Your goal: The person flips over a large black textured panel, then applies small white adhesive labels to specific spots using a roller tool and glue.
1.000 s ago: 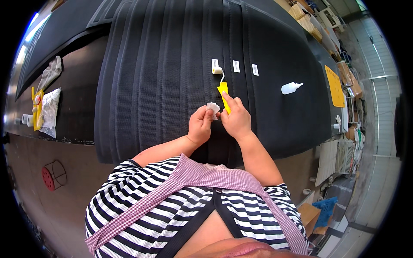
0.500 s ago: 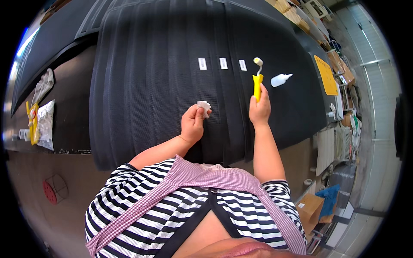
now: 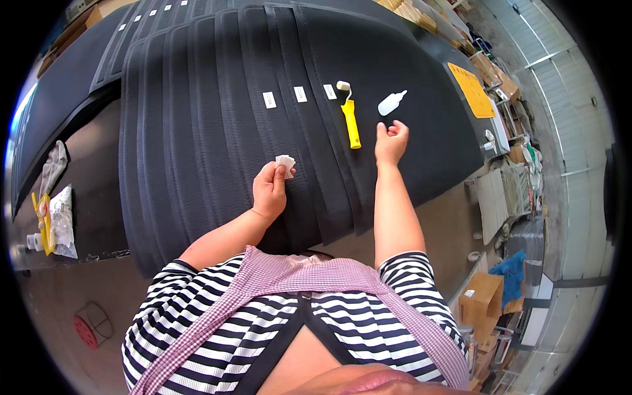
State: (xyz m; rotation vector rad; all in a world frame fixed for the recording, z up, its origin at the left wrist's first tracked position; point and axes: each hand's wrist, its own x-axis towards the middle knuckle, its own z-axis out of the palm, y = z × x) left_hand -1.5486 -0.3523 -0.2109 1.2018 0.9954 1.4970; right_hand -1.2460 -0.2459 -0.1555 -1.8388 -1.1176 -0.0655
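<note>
The person stands at a long table covered by black ribbed mats (image 3: 197,131) laid in overlapping strips. The left hand (image 3: 270,191) sits near the middle of the picture, its fingers pinched together on a small stack of white labels (image 3: 285,162), which pokes out at the hand's one o'clock, just above the mat surface. The right hand (image 3: 390,139) hovers at about three o'clock from the left, well apart from it, fingers loosely curled and holding nothing; I cannot tell whether it touches the mat beneath.

Just beside the right hand, at its ten o'clock, lies a yellow-handled roller (image 3: 350,120) flat on the mat, its white roller head pointing away from the person. At the hand's twelve o'clock, near the fingertips, a small white squeeze bottle (image 3: 390,103) lies on its side, nozzle toward two o'clock.

Left of the roller's head, three white labels (image 3: 299,94) sit in a row on the mat strips, each apart from its neighbour. More small white labels show far up the mats at eleven o'clock.

At the far right edge of the table lies a flat yellow sheet (image 3: 473,89). At nine o'clock, off the mats, crumpled clear bags (image 3: 60,210) rest on the dark tabletop.
</note>
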